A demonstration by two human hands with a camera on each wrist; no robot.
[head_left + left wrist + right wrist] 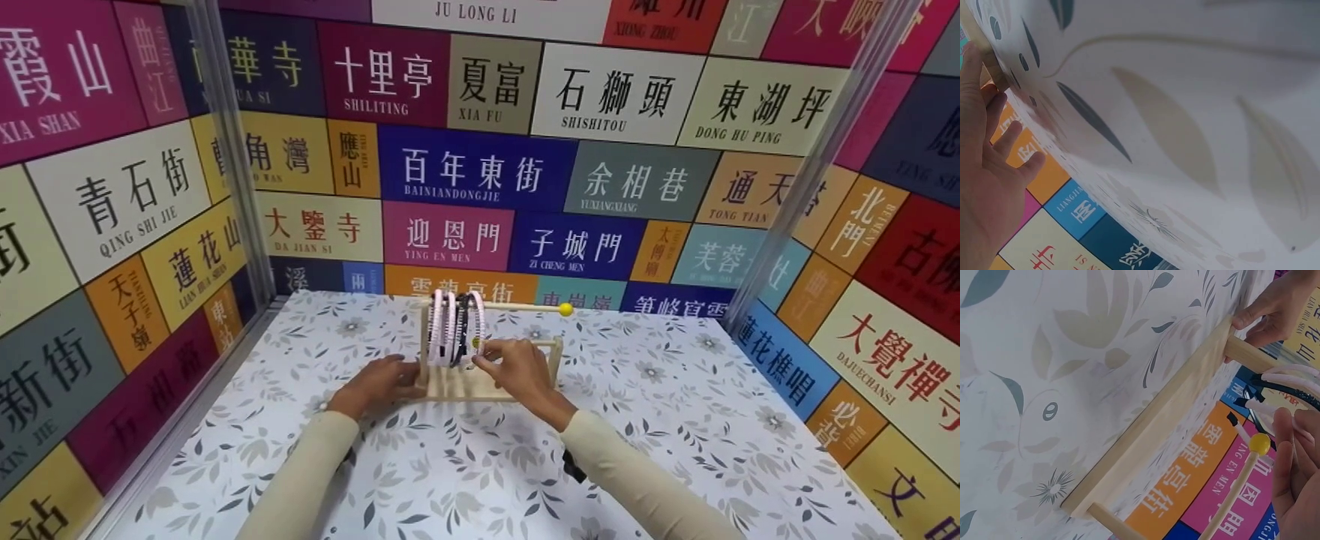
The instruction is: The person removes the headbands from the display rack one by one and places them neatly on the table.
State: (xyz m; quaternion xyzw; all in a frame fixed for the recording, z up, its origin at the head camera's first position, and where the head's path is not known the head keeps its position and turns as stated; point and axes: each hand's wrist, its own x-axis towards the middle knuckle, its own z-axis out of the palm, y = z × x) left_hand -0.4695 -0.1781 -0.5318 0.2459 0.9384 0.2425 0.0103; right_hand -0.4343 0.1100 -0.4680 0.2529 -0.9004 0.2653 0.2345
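Observation:
A wooden rack (487,390) stands on the patterned table, with an upper rod that ends in a yellow ball (566,309). Several pink and black headbands (455,330) hang side by side at the rod's left end. My right hand (519,369) pinches the lower part of the rightmost pink headband between thumb and fingers. At the rack's left end, my left hand (381,384) holds the base beside the post, thumb and fingers on either side of the wood (1232,326). Dark tips (1241,403) show on some band ends in the right wrist view.
A lower rod with a right post (556,360) belongs to the same rack. White cloth with grey leaves (675,450) covers the table. Panels of coloured place-name signs (480,176) rise behind and at both sides, with clear upright strips (236,150) at the corners.

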